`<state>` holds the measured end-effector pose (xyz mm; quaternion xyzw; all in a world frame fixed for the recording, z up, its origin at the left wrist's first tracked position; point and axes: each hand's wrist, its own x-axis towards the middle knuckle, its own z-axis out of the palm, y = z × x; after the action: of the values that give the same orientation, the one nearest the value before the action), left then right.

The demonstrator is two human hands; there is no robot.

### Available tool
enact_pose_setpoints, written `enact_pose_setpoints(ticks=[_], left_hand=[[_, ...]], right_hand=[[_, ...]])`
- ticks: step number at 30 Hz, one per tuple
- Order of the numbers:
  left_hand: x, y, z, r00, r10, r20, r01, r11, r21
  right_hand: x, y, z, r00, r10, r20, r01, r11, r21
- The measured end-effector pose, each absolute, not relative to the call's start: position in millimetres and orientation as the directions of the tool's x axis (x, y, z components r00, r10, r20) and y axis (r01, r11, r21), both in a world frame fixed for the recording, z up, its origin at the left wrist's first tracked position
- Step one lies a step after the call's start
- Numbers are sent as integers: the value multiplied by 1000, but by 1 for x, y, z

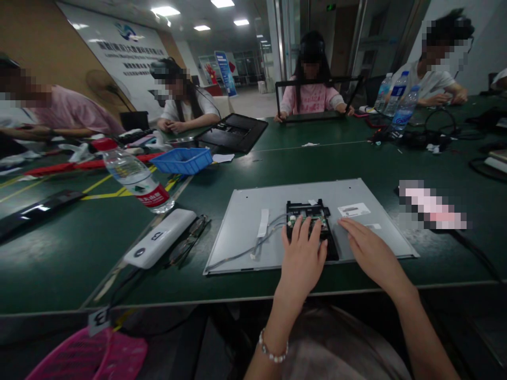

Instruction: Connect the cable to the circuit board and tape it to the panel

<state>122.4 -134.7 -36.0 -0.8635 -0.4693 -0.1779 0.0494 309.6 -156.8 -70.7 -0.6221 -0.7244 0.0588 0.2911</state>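
A flat grey display panel [241,216] lies on the table in front of me. On its middle sits a black plastic bracket [331,248] with a green circuit board, partly covered by my fingers. My left hand [303,258] rests over the bracket, fingers spread across the board. To the right of the bracket, my right hand [368,248] is held with fingers stretched out over the panel; whether it touches the surface is unclear. A grey cable [237,258] runs from the board to the panel's left front corner. White labels [354,210] are stuck on the panel.
Left of the panel are glasses [190,240], a white power bank [160,240] and a water bottle [137,177]. A blue bin [186,160] and black casing [233,132] lie farther back. Across the table a person holds a black frame [317,117]. A pink basket [91,353] is below the edge.
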Motion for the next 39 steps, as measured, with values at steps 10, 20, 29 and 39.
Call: enact_pose_setpoints(ticks=[10,20,29,39], left_hand=[[118,-136,-31,565,748,349,754,-639,150],[118,-135,-33,582,737,343,733,-658,170],[118,-135,-33,586,734,344,732,-662,164],[119,-135,-33,581,733,354,736,-659,155]], right_hand=[[309,-155,-71,-59,928,367,856,236,-460],[309,-154,-70,-68,929,363,861,238,-449],[306,-156,-66,-84,924,373,869,251,-426],[304,-157,-63,-103,915,391,858,280,-430]])
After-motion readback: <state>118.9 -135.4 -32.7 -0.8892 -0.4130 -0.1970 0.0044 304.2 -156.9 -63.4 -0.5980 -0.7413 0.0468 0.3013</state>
